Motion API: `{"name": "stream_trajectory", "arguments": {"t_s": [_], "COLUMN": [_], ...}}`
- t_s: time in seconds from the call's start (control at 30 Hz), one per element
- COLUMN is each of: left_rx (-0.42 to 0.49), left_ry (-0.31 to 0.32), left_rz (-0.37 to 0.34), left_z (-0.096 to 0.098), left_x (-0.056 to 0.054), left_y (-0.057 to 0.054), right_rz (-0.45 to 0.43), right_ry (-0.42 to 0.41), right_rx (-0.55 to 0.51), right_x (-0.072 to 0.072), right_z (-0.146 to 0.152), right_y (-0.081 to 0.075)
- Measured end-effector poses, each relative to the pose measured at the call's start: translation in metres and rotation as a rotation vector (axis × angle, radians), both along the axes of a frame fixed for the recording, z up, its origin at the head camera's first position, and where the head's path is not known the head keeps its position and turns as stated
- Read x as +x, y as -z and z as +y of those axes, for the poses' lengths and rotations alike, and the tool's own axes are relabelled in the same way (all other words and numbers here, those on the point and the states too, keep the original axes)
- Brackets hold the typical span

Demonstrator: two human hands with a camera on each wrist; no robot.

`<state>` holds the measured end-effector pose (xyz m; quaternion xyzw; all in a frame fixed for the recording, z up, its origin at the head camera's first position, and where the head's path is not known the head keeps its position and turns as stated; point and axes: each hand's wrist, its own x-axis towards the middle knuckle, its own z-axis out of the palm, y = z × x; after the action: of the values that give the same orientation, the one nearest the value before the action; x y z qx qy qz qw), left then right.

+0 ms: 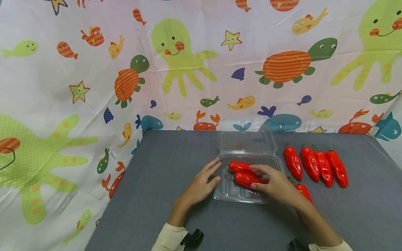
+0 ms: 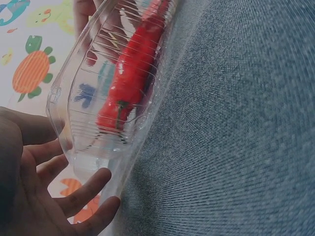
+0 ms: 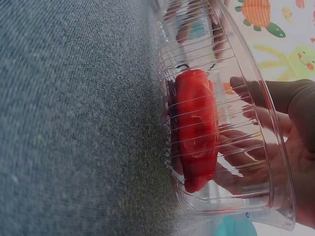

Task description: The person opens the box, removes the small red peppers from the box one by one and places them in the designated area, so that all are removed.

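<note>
A clear plastic clamshell box [image 1: 232, 198] lies on the table with its lid folded back. Inside it are two red peppers, a far one [image 1: 239, 166] and a near one [image 1: 248, 180]. My left hand [image 1: 202, 183] is at the box's left rim, fingers fairly straight; the left wrist view shows its fingertips [image 2: 103, 176] beside the clear wall. Over the box's right side reaches my right hand [image 1: 274, 183], thumb and fingers spread above the near pepper. In the right wrist view its thumb stands apart from that pepper [image 3: 197, 128], with other fingers seen through the wall.
Several red peppers [image 1: 310, 163] lie in a row on the grey table [image 1: 176, 153], right of the box. Another red pepper [image 1: 304, 191] is partly hidden under my right forearm. A cloth printed with sea animals [image 1: 194, 35] hangs behind and to the left.
</note>
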<state>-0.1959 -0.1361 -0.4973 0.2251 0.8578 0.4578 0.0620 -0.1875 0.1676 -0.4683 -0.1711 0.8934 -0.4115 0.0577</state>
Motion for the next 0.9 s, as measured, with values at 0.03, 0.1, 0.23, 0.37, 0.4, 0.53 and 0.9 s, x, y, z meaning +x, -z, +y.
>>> {"name": "stream_trajectory", "arguments": {"t_s": [0.03, 0.1, 0.23, 0.37, 0.4, 0.53, 0.9], "left_rx": [-0.001, -0.001, -0.002, -0.001, -0.002, 0.002, 0.019], "left_ry": [-0.001, -0.001, 0.001, 0.001, 0.000, 0.002, 0.007], "left_rz": [-0.001, -0.003, 0.002, 0.006, 0.005, 0.006, 0.000], "left_z": [0.0000, 0.0001, 0.0003, 0.0003, 0.0003, 0.0002, -0.0001], "left_x": [0.0001, 0.0005, 0.0001, -0.0004, -0.0003, -0.0003, -0.0012], "left_y": [-0.0002, -0.0010, -0.0004, 0.0003, 0.0003, 0.0007, 0.0002], "right_rz": [-0.002, -0.006, -0.014, -0.031, -0.034, -0.048, -0.085], "right_ry": [-0.001, -0.004, -0.012, -0.029, -0.033, -0.040, -0.047], "right_rx": [0.001, 0.001, 0.010, 0.006, 0.007, 0.012, 0.075], "right_x": [-0.0001, -0.0004, -0.0006, -0.0013, -0.0015, -0.0026, -0.0036], "right_z": [-0.0002, -0.0008, -0.0016, -0.0026, -0.0029, -0.0039, -0.0085], "right_y": [0.0001, 0.0000, -0.0009, -0.0006, -0.0003, 0.0015, 0.0015]}}
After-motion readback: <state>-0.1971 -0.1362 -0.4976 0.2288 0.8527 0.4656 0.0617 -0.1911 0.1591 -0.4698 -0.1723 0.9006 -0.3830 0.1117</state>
